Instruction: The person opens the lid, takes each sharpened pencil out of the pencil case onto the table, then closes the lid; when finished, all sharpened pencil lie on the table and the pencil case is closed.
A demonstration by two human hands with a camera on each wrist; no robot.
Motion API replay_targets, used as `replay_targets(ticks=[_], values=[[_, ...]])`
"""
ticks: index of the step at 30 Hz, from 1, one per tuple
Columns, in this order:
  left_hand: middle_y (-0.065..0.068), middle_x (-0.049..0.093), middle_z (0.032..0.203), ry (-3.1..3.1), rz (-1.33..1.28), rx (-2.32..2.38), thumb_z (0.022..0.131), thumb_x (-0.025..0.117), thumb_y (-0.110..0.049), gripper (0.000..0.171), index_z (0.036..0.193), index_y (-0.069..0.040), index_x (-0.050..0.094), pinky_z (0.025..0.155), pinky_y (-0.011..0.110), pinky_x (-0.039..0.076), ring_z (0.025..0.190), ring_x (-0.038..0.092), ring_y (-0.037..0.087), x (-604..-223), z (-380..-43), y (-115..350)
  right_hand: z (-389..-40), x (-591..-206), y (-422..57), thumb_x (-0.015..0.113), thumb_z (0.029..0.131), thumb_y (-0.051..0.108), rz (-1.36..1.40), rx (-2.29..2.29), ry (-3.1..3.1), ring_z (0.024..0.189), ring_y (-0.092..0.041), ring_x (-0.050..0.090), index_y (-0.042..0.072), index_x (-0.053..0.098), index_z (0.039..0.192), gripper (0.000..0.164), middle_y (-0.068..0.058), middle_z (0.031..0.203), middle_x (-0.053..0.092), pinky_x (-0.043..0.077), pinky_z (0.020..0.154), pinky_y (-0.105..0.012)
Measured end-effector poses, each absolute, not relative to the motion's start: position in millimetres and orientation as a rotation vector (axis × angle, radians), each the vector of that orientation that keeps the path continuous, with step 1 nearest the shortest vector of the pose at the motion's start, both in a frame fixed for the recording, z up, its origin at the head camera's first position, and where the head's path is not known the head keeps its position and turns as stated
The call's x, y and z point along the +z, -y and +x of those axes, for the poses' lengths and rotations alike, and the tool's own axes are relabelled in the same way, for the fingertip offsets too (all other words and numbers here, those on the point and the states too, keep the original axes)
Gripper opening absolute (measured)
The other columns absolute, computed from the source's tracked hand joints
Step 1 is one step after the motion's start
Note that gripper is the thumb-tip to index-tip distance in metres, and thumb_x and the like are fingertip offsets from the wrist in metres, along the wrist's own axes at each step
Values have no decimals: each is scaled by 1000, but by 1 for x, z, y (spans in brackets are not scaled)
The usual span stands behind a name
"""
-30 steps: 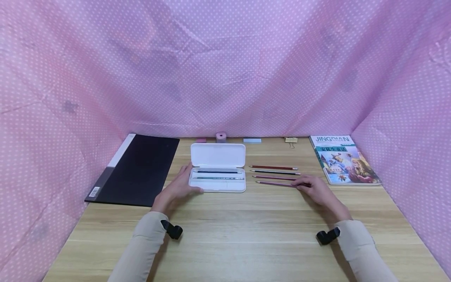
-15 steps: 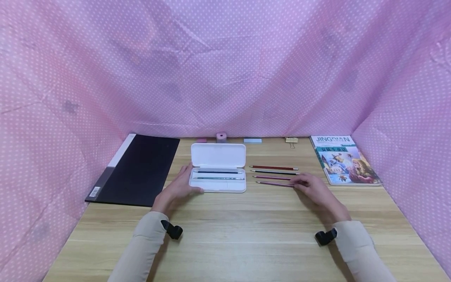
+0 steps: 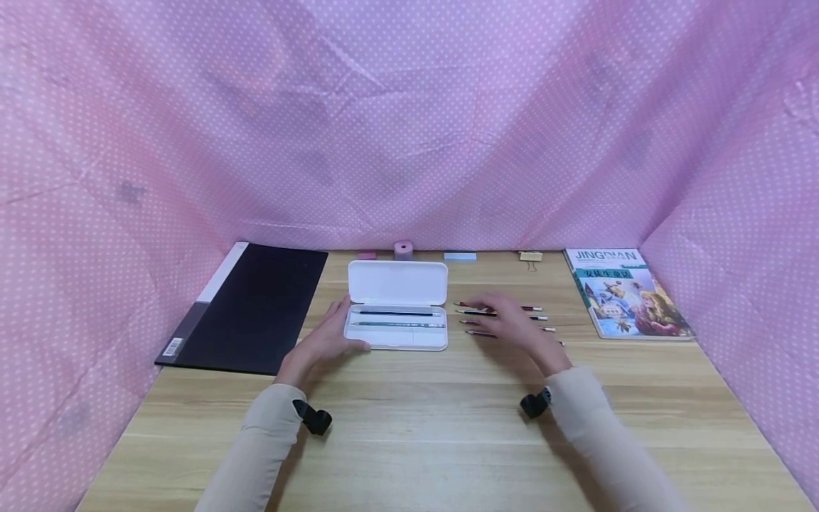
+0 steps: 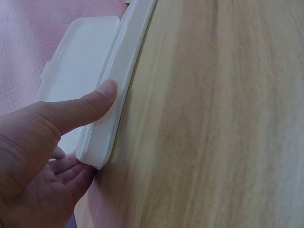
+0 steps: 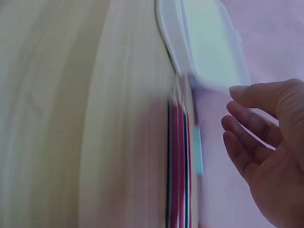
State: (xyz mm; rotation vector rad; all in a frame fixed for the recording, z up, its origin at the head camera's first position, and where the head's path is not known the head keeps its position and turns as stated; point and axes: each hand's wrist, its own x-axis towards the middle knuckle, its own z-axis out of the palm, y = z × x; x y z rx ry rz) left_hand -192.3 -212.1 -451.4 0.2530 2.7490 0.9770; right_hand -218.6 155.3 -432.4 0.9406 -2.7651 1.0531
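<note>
My left hand (image 3: 326, 338) grips the left end of a white pencil case (image 3: 390, 340), which lies with its lid (image 3: 398, 282) raised. In the left wrist view, its thumb presses the front side and its fingers curl round the end. Inside the case lie a dark pencil (image 3: 397, 313) and a green pencil (image 3: 393, 324). Right of the case, a red pencil (image 3: 534, 308), a black pencil (image 3: 470, 312) and others lie in a row. Over their middle hovers my right hand (image 3: 508, 323), fingers loosely bent and nothing between them; it hides part of the pencils.
A black folder (image 3: 256, 306) lies at the left, a picture book (image 3: 623, 295) at the right. Along the back stand a pink roll-like item (image 3: 403, 249), a pale blue strip (image 3: 460, 256) and a binder clip (image 3: 530, 257). Pink dotted cloth (image 3: 409, 142) encloses the wooden table (image 3: 409, 427).
My right hand has left the eraser end of the nearest pencil and moved left over the row, towards the tips. The left hand stays on the pencil case.
</note>
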Motion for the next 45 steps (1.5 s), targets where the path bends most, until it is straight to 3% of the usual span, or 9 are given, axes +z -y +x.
replay_targets(ticks=[8, 17, 27, 45], values=[[13, 26, 141, -2756, 275, 1004, 67, 81, -36, 114, 149, -17, 4, 107, 46, 23, 127, 27, 25, -451, -192, 211, -224, -440, -100, 60, 88, 8, 980, 1220, 2863, 103, -19, 54, 7, 60, 118, 30, -5, 112, 59, 46, 89, -36], [12, 27, 140, -2762, 266, 994, 66, 82, -37, 116, 149, -17, 4, 106, 45, 24, 126, 29, 25, -452, -193, 211, -227, -447, -65, 59, 89, 8, 1110, 1098, 2958, 100, -13, 56, 7, 62, 115, 27, -3, 109, 62, 45, 88, -30], [12, 27, 139, -2763, 237, 978, 65, 81, -40, 117, 149, -18, 3, 106, 46, 24, 126, 29, 26, -451, -193, 211, -231, -451, -58, 60, 85, -1, 1131, 1056, 2916, 87, -10, 55, 9, 68, 103, 22, 0, 96, 64, 47, 79, -27], [12, 24, 143, -2761, 252, 993, 65, 81, -42, 115, 149, -19, 5, 106, 47, 24, 128, 27, 25, -453, -192, 212, -235, -450, -57, 61, 85, 1, 1064, 1072, 3032, 85, -10, 55, 10, 66, 98, 16, 1, 91, 62, 47, 78, -26]])
